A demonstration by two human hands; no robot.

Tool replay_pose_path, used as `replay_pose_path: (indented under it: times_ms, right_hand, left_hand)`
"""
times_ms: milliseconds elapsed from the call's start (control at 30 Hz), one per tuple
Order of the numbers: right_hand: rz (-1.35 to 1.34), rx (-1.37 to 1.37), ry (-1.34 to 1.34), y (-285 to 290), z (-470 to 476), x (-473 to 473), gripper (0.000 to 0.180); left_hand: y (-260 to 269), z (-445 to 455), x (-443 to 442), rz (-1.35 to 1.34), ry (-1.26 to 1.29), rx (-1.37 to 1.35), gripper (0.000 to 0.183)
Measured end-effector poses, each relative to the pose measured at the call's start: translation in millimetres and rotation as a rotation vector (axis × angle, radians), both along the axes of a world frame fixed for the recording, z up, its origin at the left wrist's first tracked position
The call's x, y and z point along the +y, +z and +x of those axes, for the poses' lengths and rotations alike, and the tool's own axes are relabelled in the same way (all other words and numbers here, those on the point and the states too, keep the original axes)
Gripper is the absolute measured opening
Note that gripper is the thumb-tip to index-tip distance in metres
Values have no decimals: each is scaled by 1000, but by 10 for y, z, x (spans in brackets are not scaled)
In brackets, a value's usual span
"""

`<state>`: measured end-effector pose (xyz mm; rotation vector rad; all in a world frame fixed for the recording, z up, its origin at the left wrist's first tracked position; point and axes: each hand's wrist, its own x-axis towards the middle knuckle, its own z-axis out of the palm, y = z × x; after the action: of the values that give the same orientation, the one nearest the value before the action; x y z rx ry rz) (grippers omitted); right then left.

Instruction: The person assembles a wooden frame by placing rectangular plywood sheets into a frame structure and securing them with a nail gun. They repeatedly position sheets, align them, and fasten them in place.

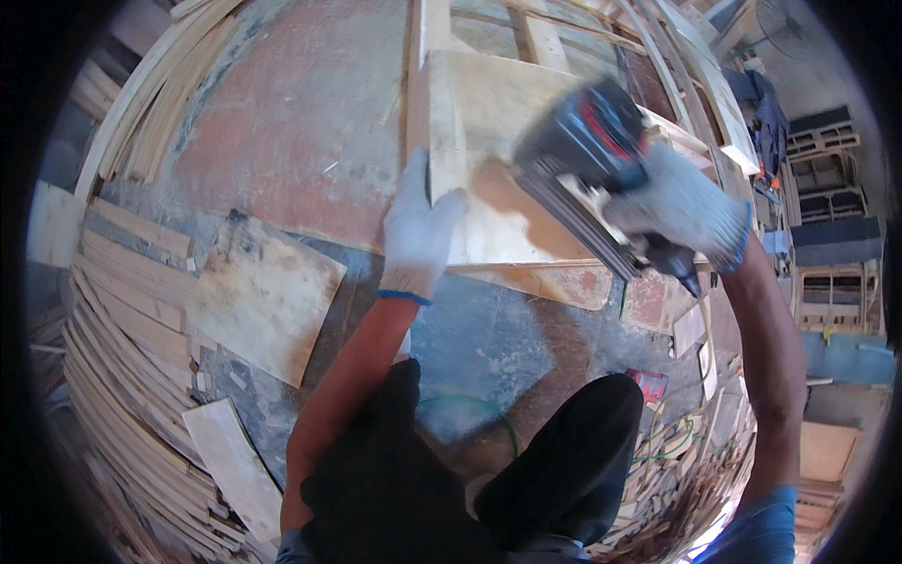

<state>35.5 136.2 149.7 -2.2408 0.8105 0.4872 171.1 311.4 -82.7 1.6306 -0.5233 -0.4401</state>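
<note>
My right hand, in a white knitted glove with a blue cuff, is closed around the handle of a black and red pneumatic nail gun. The tool is tilted above a plywood panel, blurred at its head, and a hose hangs from its handle. Gloved too, my left hand grips the near end of a pale wooden strip along the panel's left edge, thumb on top and fingers on the outer side. The panel lies against a wooden frame with crossbars. The gun's nose is partly hidden by my right hand.
Long wood strips are stacked at the left, beside a stained plywood square. Offcuts litter the floor at lower right, near a red object. A green hose crosses the floor between my knees. More strips lie at upper left.
</note>
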Motion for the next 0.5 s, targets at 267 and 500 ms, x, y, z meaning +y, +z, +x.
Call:
replay_pose_path:
  times_ms: [267, 500]
  right_hand:
    - [-164, 270, 59, -720, -2202, -214, 37]
    - [-450, 339, -372, -2869, -4000, 67, 40]
  left_hand:
    - [255, -184, 331, 93, 122, -372, 49]
    - [204, -380, 120, 202, 5, -821, 36]
